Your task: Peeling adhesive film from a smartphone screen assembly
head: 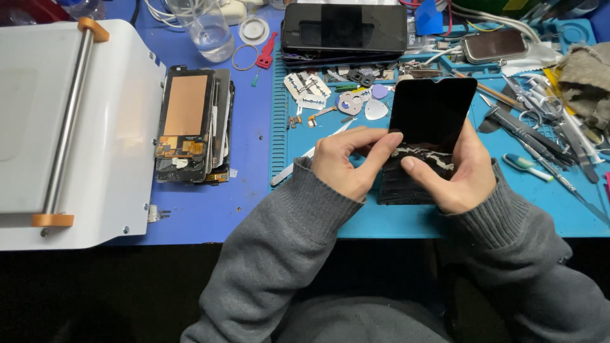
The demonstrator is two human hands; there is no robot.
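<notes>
While gripping a black phone screen panel (424,136) from both sides, tilted up above the blue mat (406,219): left hand (346,159) fingers (380,151) pinching its lower left edge, right hand (464,171) fingers clasped round its right edge, thumb on pale residue. Left of the fingers, stacked phone parts (190,124) on the bench (248,127); right, tweezers (534,136).

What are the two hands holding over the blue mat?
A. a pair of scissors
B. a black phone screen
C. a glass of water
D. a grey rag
B: both the left hand and the right hand grip a flat black phone screen, with thumbs pressed on its lower part above the blue mat.
</notes>
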